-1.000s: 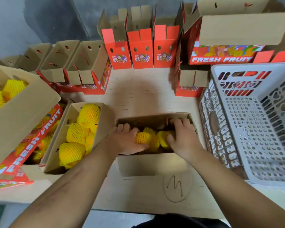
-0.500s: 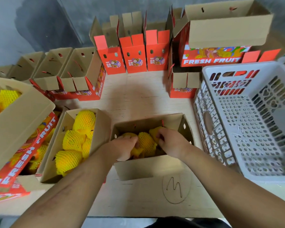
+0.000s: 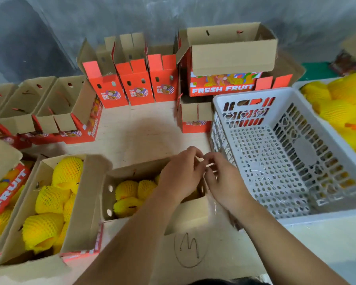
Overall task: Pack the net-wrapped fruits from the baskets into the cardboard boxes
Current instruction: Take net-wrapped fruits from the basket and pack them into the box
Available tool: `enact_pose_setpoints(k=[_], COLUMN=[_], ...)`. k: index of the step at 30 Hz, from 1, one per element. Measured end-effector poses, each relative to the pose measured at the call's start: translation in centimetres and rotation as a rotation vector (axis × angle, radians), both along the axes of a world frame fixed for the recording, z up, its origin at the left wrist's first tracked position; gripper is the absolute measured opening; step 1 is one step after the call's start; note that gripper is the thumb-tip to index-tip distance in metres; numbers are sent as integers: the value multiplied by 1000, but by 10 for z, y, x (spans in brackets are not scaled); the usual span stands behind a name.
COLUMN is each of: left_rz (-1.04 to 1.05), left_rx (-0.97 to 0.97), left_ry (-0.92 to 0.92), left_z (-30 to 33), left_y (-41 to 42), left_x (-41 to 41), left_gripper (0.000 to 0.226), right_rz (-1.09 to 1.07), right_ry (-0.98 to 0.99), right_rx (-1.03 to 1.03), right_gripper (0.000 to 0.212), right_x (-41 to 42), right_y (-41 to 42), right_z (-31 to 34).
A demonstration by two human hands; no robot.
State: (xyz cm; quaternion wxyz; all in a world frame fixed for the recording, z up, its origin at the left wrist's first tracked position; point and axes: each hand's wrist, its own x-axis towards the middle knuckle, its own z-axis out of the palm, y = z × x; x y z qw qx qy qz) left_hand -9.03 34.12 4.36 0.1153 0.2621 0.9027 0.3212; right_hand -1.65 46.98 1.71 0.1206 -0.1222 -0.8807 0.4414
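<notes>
The open cardboard box (image 3: 109, 202) in front of me holds several yellow net-wrapped fruits (image 3: 127, 190). Above its right end my left hand (image 3: 181, 171) and my right hand (image 3: 222, 179) meet fingertip to fingertip. Both pinch a thin pale strip (image 3: 201, 161); what it is I cannot tell. My hands hide the right part of the box. Next to it on the right stands a white plastic basket (image 3: 275, 214) with no fruit in it. A second basket (image 3: 296, 84) at the far right is piled with yellow net-wrapped fruits (image 3: 337, 103).
A filled box (image 3: 84, 202) of netted fruits sits on the left, with another one (image 3: 6, 186) beyond it. Open red-and-brown boxes (image 3: 132, 83) line the back and the left (image 3: 49, 112). A FRESH FRUIT box (image 3: 224, 87) carries an upturned carton.
Both hands have come up out of the box, leaving the fruits inside, and have moved to its right end, where they now pinch the pale strip. The view has tilted up and to the right.
</notes>
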Motion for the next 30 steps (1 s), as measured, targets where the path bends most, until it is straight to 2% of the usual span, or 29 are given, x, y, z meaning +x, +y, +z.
enact_pose_setpoints(k=[4, 8, 12, 15, 19, 21, 24, 27, 28, 30], left_rz=[-16, -105, -157, -200, -107, -31, 7, 23, 8, -37], left_rx=[223, 169, 139, 169, 232, 113, -4, 59, 57, -12], left_ry=[-54, 100, 80, 90, 105, 170, 283, 393, 415, 406], left_z=[9, 10, 6, -1, -20, -28, -31, -27, -23, -15], left_y=[89, 208, 332, 397, 450, 464, 473, 472, 471, 474], left_x=[26, 67, 100, 114, 112, 109, 113, 101, 93, 73], left_gripper=[15, 21, 16, 26, 33, 38, 48, 44, 44, 48], right_rz=[-154, -344, -502, -485, -450, -435, -369, -168, -129, -171], right_ry=[72, 62, 68, 87, 77, 125, 94, -131, -156, -73], right_rx=[-45, -42, -90, 24, 108, 126, 342, 351, 356, 330], right_gripper=[20, 27, 26, 25, 53, 69, 87, 80, 72, 56], right_x=[26, 63, 99, 113, 104, 80, 23, -21, -27, -27], right_y=[78, 168, 270, 343, 410, 434, 469, 496, 503, 510], right_z=[20, 20, 19, 22, 17, 25, 45, 49, 45, 37])
